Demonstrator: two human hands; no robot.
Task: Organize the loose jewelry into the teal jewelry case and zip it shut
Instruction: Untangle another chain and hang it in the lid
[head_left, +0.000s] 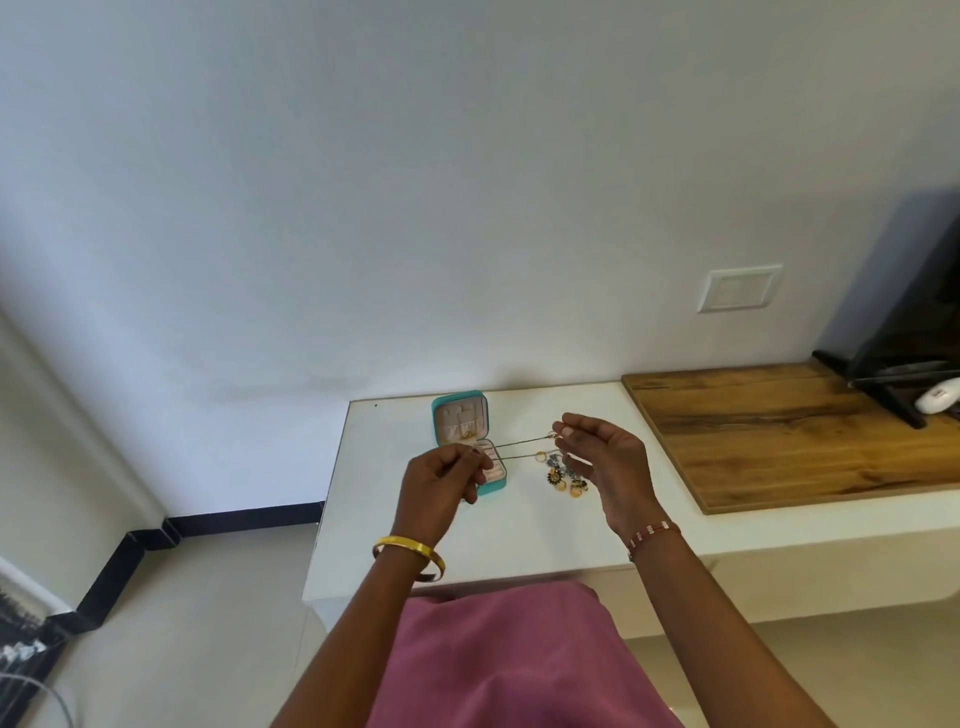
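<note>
The teal jewelry case (460, 415) stands open on the white table (374, 499), lid upright, pink lining showing. A thin gold chain (519, 442) is stretched in the air between my hands, doubled into two strands. My left hand (441, 488) pinches one end in front of the case's lower half. My right hand (605, 462) pinches the other end between thumb and forefinger, above a small heap of loose jewelry (563, 475) with rings and dark-and-gold pieces. A gold ring (541, 456) lies by the chain.
A wooden board (789, 431) lies on the table's right part, with a black stand (904, 332) and a white object (937, 401) at its far end. The wall has a white switch plate (737, 288). The floor drops away left of the table.
</note>
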